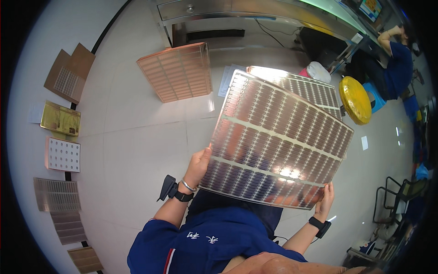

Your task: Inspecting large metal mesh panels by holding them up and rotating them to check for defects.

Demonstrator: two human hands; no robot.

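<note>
I hold a large thin metal sheet (278,137) with rows of oblong cut-outs, tilted up in front of me. My left hand (198,165) grips its left edge, thumb on top. My right hand (325,201) grips its lower right corner from behind, fingers showing past the edge. Both wrists wear black bands. Behind the sheet, a similar patterned sheet (310,89) lies on the floor, partly hidden.
A stack of copper-coloured sheets (178,71) lies on the pale tiled floor ahead. Several smaller panels (61,155) line the left side. A yellow stool (356,99), a steel cabinet (205,13) and a seated person (394,59) are at the upper right.
</note>
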